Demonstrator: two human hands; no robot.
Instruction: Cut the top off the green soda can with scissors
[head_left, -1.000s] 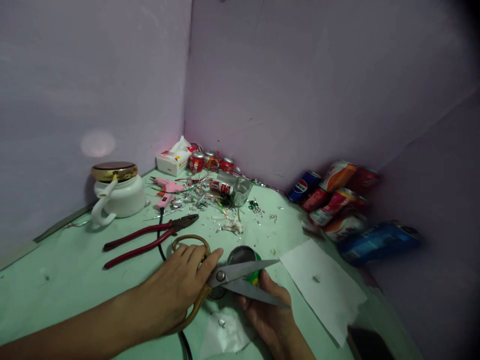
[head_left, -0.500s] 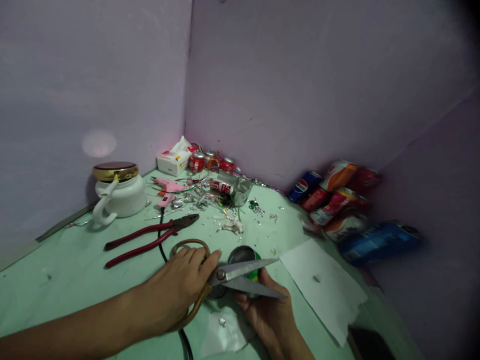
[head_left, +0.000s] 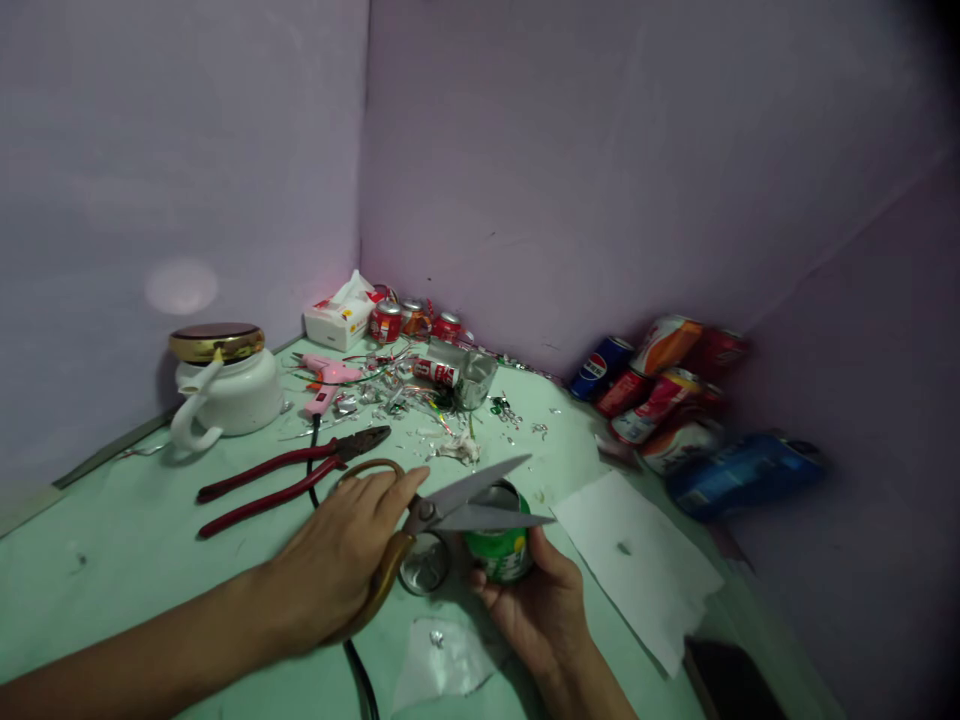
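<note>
My left hand is closed round the brass-coloured handles of a pair of scissors, whose blades stand apart. In my right hand is a green can with its top cut off, held between thumb and fingers. The scissor blades cross in front of the can's open rim; whether they touch it I cannot tell. Just left of the can, a cut-off round can end lies on the table. Below it is a scrap of clear plastic or paper with a small metal bit on it.
Red-handled pliers, a pink glue gun and a white pot lie to the left. Metal scraps, a cut can and a tissue box are behind. On the right are piled drink cans, white paper and a dark flat object.
The can has tilted more upright, so its green side shows. The scissors have turned with their tips angled upward and to the left, and the can end has come into clearer view.
</note>
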